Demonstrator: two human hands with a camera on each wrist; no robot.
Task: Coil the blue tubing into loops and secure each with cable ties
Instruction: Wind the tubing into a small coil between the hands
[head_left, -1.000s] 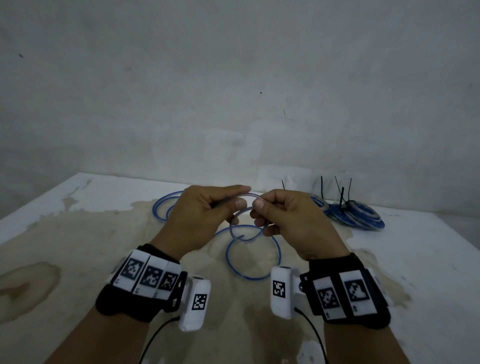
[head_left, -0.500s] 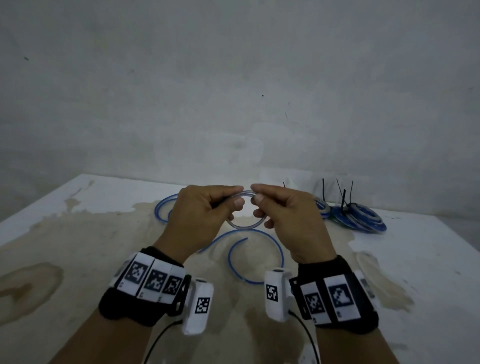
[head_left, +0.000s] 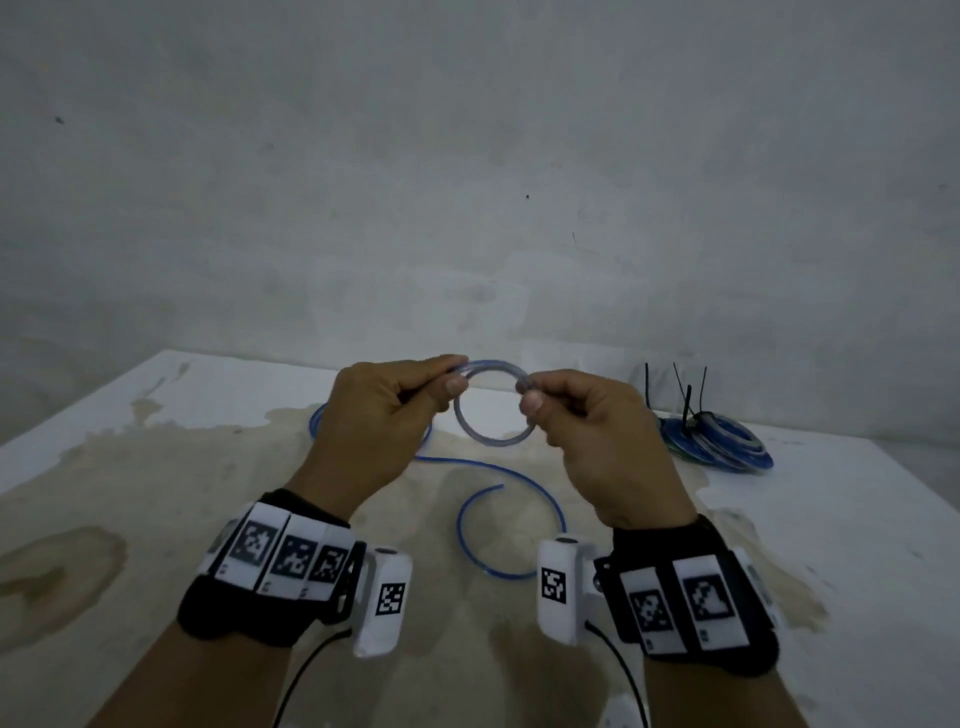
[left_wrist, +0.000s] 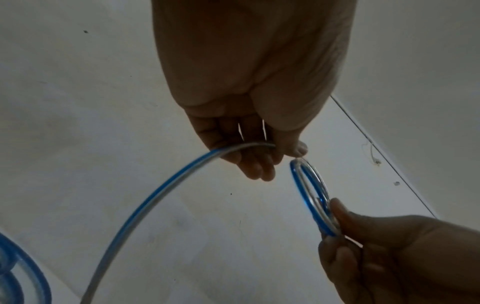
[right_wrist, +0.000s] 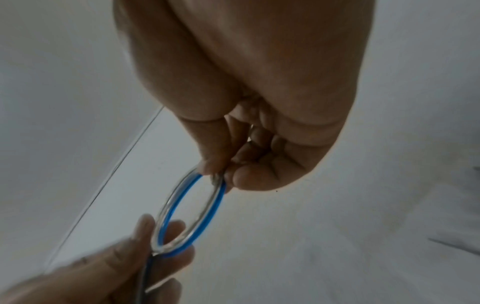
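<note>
Both hands are raised above the table (head_left: 156, 415), close together but not touching; a small loop (head_left: 491, 402) of blue tubing is held upright between them. The left hand (head_left: 379, 426) is curled, with the loop's left side pinched between thumb and forefinger; from that grip the tubing (head_left: 519, 475) trails down to the stained tabletop, where it curls into an open ring ending in a free tip. The right hand (head_left: 597, 441) is likewise curled, the loop's right side being pinched between thumb and forefinger. In the left wrist view the loop (left_wrist: 311, 197) is seen edge-on as two turns lying side by side, gripped lower right by the other hand's fingers (left_wrist: 345, 218); the trailing tubing (left_wrist: 155, 197) arcs away to the lower left. In the right wrist view the loop (right_wrist: 189, 211) hangs from the fingertips (right_wrist: 213, 166) as a narrow oval; its lower end is clasped by the left hand (right_wrist: 116, 267). A pile of finished coils (head_left: 719, 441) lies well apart at the table's far right, with black cable ties (head_left: 688, 402) standing up from it.
</note>
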